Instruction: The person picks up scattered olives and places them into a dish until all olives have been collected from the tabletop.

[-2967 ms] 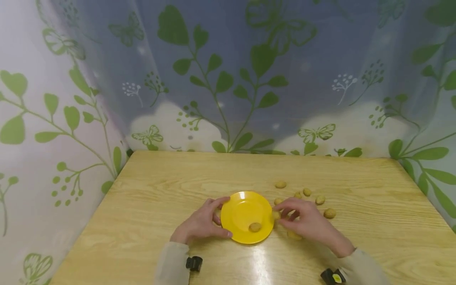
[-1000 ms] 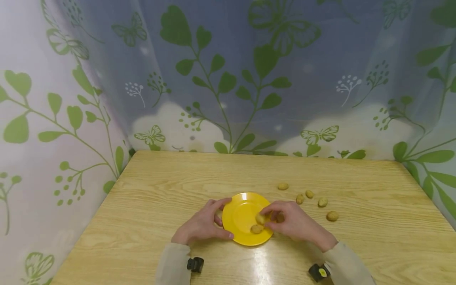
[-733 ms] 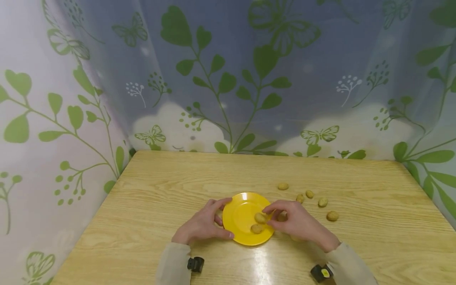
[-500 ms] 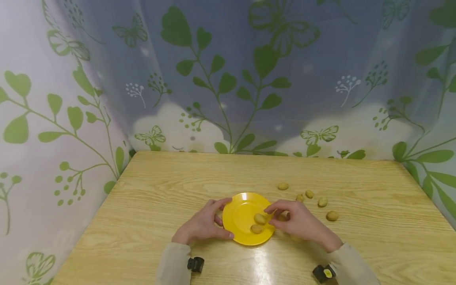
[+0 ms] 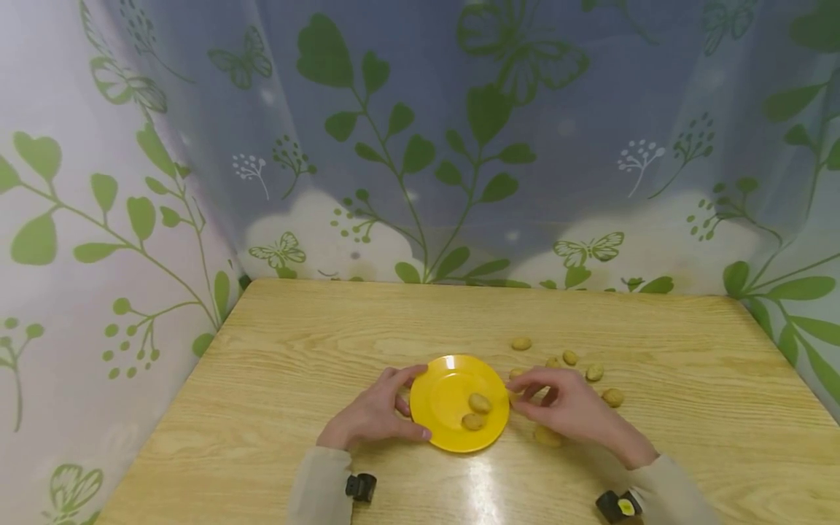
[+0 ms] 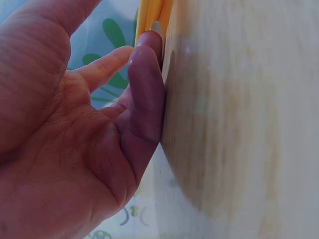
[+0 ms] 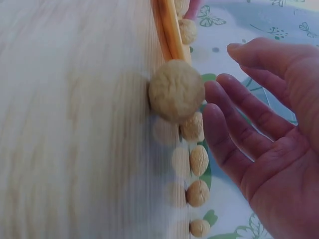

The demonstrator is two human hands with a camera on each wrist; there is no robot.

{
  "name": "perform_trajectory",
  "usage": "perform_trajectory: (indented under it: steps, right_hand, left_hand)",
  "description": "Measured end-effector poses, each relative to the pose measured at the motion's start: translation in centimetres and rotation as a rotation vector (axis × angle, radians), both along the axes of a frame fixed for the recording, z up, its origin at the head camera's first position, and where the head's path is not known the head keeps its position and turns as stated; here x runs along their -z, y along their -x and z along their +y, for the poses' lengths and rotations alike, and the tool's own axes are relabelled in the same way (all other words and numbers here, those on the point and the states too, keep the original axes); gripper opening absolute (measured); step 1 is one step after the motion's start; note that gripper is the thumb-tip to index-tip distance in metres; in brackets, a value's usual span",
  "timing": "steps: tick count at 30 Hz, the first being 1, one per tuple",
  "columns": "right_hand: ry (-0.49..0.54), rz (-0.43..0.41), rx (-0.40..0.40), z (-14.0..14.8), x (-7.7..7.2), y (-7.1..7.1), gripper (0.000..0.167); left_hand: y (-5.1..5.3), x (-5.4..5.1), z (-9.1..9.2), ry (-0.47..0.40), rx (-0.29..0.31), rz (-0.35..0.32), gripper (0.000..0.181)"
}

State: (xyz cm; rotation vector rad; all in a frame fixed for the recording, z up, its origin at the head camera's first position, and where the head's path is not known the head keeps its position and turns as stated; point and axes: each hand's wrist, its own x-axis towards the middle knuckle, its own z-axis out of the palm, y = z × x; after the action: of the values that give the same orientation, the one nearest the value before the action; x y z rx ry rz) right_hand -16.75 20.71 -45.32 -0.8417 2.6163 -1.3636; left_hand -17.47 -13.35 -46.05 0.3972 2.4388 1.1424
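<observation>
Head view shows the main relation: the right hand is just beside the right rim of the yellow plate, and the loose walnuts lie around its fingers, not between them. The near walnut lies on the tabletop at the person's side of this hand; its long axis goes roughly from left to right, with a small slant. The far walnut lies just beyond the fingertips, partly covered, so its axis I cannot tell. The outer walnut lies to the right, past the knuckles. For these three, the right hand is the nearer one. In the right wrist view its fingers are relaxed, well apart from the thumb, and hold nothing. Whether a fingertip touches the rim, I cannot tell. The left hand holds the plate at its left edge, thumb and forefinger spread along the rim. On the plate, toward its right side, the upper walnut is close to the lower walnut.
</observation>
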Motion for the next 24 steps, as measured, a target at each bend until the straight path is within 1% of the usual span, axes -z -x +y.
perform_trajectory:
  steps: [6,13,16,24]
  right_hand:
    - [0.012,0.009,0.004,1.1,0.1,-0.3,0.023]
    - [0.022,0.081,0.015,2.1,0.2,-0.8,0.021]
    - [0.022,0.094,0.017,2.5,0.3,-1.0,0.02]
    - [0.0,0.095,0.013,3.6,0.5,-1.4,0.023]
  left_hand:
    - [0.0,0.0,0.1,0.002,-0.002,0.007,0.1]
    - [0.0,0.1,0.1,-0.008,0.006,0.008,0.1]
    - [0.1,0.1,0.1,-0.012,0.011,0.006,0.099]
    - [0.2,0.2,0.0,-0.022,0.021,0.005,0.1]
